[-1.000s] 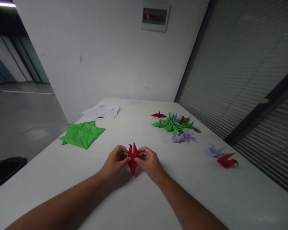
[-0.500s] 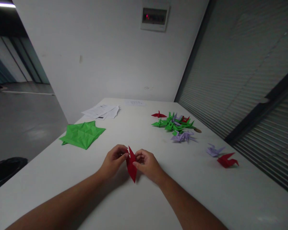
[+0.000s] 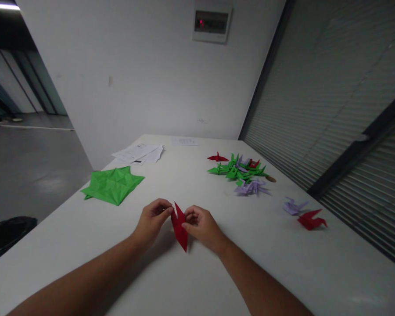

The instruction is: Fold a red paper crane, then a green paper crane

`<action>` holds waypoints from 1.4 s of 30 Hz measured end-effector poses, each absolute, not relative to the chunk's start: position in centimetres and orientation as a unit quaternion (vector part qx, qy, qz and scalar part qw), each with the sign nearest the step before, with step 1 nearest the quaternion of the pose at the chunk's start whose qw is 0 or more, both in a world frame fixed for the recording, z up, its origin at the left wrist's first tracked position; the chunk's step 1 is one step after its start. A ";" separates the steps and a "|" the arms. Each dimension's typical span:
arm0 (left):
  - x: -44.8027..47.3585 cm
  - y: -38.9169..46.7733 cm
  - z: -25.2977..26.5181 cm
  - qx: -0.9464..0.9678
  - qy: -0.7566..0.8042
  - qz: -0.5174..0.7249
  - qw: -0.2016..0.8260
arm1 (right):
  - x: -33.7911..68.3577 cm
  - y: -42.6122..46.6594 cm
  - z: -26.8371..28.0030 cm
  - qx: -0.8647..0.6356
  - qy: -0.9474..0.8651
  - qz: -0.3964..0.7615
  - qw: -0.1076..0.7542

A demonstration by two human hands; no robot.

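A red folded paper, long and pointed at both ends, is held between my hands just above the white table. A slit splits its upper end into two points. My left hand pinches the upper left point between thumb and fingers. On the right edge, my right hand is closed, its thumb lying on the front of the paper and its fingers curled behind. Some fingertips of both hands are hidden. To the right sit a red paper crane and a purple paper crane.
Green creased paper sheets lie at the left. Several green, purple and red cranes are heaped at the back right, beside a small brown round object. Printed papers lie farther back. A black-lined bin stands beyond the left edge.
My left hand has shifted slightly left, drawing the upper left point outward, so the slit looks wider. My right hand has barely moved. A person's legs now show at the far left.
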State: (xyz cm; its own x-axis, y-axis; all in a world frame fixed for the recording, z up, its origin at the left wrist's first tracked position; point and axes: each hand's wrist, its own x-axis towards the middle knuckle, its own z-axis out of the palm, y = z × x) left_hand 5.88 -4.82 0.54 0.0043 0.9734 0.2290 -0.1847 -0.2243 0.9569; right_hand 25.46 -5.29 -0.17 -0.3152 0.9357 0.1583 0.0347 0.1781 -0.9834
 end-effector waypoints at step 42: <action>6.0 -4.3 -0.8 0.524 0.315 0.528 0.589 | 25.7 -4.7 -0.8 -0.374 -0.606 0.495 0.498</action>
